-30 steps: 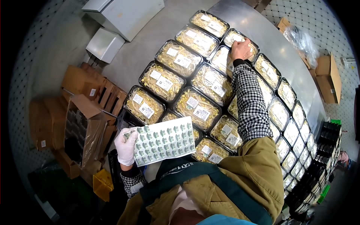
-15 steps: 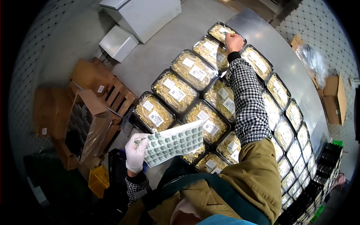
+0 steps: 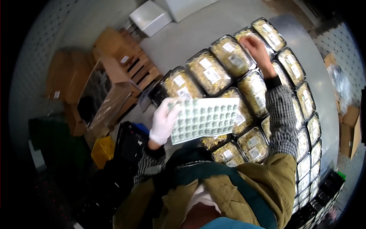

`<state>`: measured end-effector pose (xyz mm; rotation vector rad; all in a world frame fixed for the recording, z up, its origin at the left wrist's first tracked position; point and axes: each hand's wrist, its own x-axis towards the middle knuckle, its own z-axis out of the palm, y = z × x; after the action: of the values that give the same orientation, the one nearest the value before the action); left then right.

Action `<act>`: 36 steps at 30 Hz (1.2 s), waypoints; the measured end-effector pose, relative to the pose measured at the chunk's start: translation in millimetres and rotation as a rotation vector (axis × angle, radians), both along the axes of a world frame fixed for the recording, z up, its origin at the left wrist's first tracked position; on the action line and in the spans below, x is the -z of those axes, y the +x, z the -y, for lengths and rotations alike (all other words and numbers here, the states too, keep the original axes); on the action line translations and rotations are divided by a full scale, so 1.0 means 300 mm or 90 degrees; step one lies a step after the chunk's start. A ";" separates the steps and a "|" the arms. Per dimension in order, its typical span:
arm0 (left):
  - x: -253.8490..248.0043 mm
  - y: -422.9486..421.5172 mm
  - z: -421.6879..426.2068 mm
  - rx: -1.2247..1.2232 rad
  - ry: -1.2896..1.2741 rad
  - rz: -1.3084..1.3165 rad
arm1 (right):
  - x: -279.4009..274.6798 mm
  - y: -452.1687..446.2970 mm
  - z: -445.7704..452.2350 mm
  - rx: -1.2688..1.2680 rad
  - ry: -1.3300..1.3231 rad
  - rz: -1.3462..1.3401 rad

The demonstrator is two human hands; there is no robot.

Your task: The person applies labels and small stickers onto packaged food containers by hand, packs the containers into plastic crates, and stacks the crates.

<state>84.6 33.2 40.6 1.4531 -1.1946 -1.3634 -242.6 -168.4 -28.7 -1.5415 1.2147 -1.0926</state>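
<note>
My left hand [image 3: 164, 121], in a white glove, grips the left edge of a sheet of green stickers [image 3: 206, 119], fingers closed on it. The sheet is held above the near trays and covers parts of them. My bare right hand [image 3: 258, 50] is over a black tray of bean sprouts [image 3: 244, 33] in the far row, its fingers curled together. Whatever sits between those fingertips is too small and blurred to make out. Beyond it lies the end tray [image 3: 269, 34], wrapped in film with white labels on top. Another labelled tray [image 3: 233, 55] lies just left of my right hand.
Rows of similar trays [image 3: 291, 68] cover the metal table [image 3: 318, 72]. Cardboard boxes [image 3: 114, 72] and a wooden pallet [image 3: 143, 70] stand on the left. A yellow bin [image 3: 103, 152] is near a black crate [image 3: 131, 143]. Black crates [image 3: 324, 194] are stacked at lower right.
My right hand has left the end tray and is now over the neighbouring one. My left hand has moved up and right with the sticker sheet, which faces the camera more. The view has turned.
</note>
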 end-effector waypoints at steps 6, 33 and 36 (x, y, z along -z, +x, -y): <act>-0.040 -0.011 -0.018 0.006 -0.202 0.244 | -0.279 0.367 -0.429 -0.332 -0.247 -0.164; 0.034 0.220 -0.148 -0.038 0.072 0.027 | 0.272 0.075 0.194 0.670 -0.162 -0.378; 0.055 0.245 -0.158 -0.048 0.060 0.040 | 0.193 0.113 0.152 0.617 -0.105 -0.529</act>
<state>158.0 80.4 24.0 1.6012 -1.1166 -1.3471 -208.7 -213.9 -86.5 -1.5919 2.6757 -1.1462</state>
